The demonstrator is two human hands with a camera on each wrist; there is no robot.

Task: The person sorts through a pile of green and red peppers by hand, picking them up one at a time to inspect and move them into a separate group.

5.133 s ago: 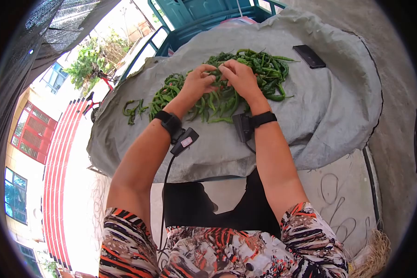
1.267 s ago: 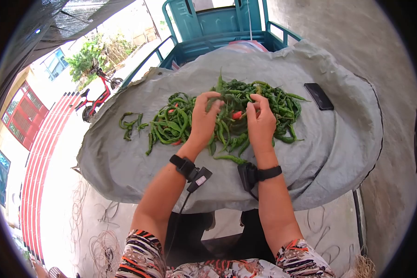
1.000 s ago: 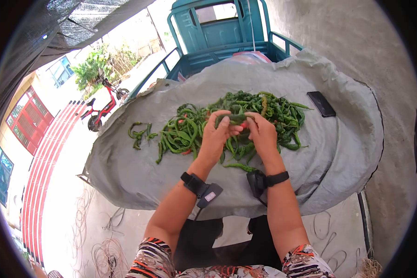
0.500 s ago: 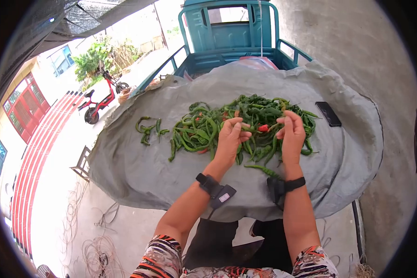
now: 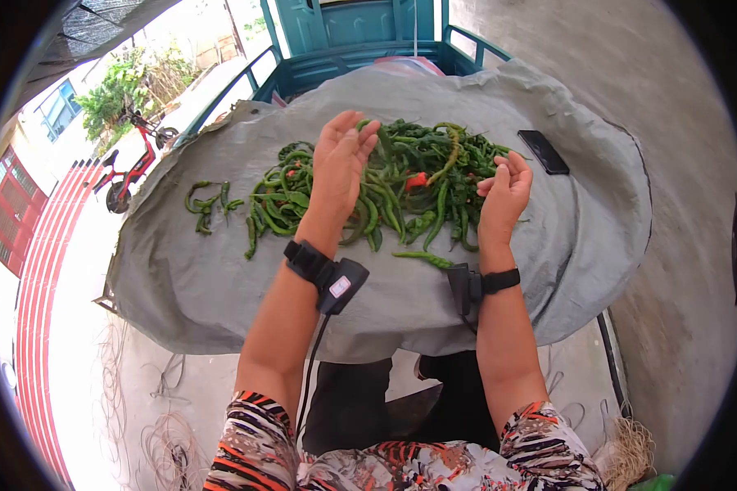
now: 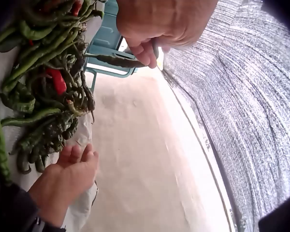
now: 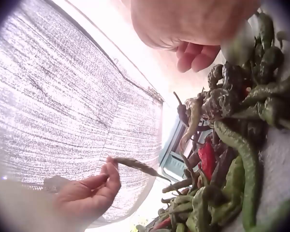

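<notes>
My left hand [image 5: 340, 159] is raised over the left part of a heap of green chili peppers [image 5: 397, 209]. Between thumb and fingers it pinches one dark green chili pepper [image 6: 116, 61] by an end; the right wrist view shows the pepper's tip pointing toward the heap. My right hand [image 5: 506, 192] hovers at the heap's right side, fingers loosely bent, with nothing seen between them in the left wrist view. A red chili pepper [image 7: 207, 159] lies among the green ones. Nearer the front, a single green pepper [image 5: 424, 259] lies by the right wrist's camera.
The peppers lie on a grey cloth [image 5: 221, 286] spread at a blue truck bed [image 5: 360, 61]. A few peppers [image 5: 209, 204] form a small group at the left. A black phone [image 5: 543, 152] lies at the right. A red scooter [image 5: 139, 159] stands beyond.
About a second ago both hands were together over the heap with a green pepper. Since then they have parted; the left hand has moved left and away with a pepper. The head view has shifted.
</notes>
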